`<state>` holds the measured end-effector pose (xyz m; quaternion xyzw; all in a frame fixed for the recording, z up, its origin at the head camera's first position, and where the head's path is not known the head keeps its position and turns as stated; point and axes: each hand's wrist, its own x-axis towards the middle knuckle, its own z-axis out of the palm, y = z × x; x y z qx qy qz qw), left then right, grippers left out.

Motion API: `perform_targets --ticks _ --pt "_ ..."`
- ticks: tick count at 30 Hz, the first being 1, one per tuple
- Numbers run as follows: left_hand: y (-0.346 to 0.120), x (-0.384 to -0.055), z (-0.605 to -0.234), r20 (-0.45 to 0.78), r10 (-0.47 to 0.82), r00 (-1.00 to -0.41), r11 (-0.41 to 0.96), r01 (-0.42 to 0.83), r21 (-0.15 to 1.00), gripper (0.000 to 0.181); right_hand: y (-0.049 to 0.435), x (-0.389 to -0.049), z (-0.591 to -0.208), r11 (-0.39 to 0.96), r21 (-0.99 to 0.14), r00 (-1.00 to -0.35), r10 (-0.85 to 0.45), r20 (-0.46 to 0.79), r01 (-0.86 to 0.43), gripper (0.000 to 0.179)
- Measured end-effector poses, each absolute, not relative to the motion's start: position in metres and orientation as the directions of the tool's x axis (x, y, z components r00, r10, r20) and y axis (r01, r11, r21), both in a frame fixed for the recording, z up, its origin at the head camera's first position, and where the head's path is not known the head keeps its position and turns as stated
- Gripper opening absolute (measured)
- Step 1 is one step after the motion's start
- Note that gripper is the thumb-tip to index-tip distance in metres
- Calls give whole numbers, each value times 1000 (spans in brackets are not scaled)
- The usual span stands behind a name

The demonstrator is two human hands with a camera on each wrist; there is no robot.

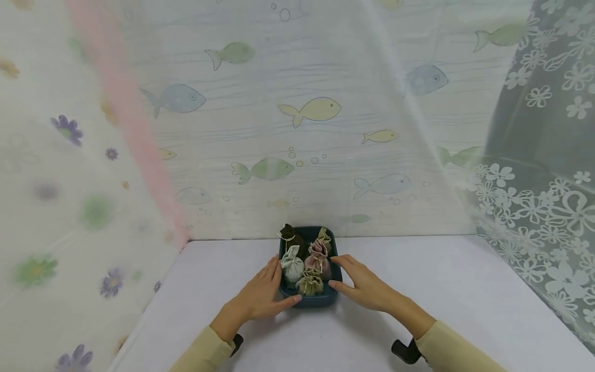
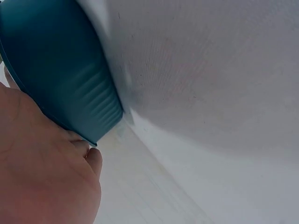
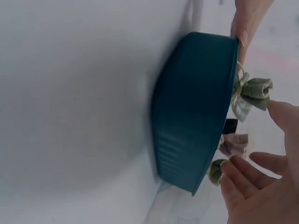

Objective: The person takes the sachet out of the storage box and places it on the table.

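The left hand point(image 1: 262, 292) is laid along the left side of a dark blue basin point(image 1: 318, 302), its fingers straight and close together, its thumb stretched out to the front rim. The right hand point(image 1: 369, 284) is held at the right rim, with thumb and fingers spread apart; whether the rim or a bag is touched by its fingertips cannot be told.

The basin is set on the white tabletop point(image 1: 209, 274), close to its far edge, and is filled with small tied cloth bags. A dark brown bag point(image 1: 298, 247) is seen at the back left and a yellow-green bag point(image 1: 325, 238) at the back right; a pale green bag point(image 1: 292, 269) is placed along the left wall, a pink bag point(image 1: 317, 263) right of the middle, and an olive bag point(image 1: 310, 284) at the front. The space between the hands is taken up by these bags, their gathered tops raised above the rim. Behind the table, the view is closed off by a fish-print curtain point(image 1: 279, 134).

Both forearms are reached forward and angled inward in beige sleeves point(image 1: 206, 351). In the right wrist view, the right palm is turned toward the basin, beside the bag tops.
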<state>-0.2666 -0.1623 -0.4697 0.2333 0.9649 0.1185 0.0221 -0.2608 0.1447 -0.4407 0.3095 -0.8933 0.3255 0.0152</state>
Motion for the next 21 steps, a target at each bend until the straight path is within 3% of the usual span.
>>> perform_targets --ticks 21 --pt "-161 -263 -460 -34 470 -882 863 450 229 114 114 -272 -444 441 -642 -724 -635 271 -627 54"
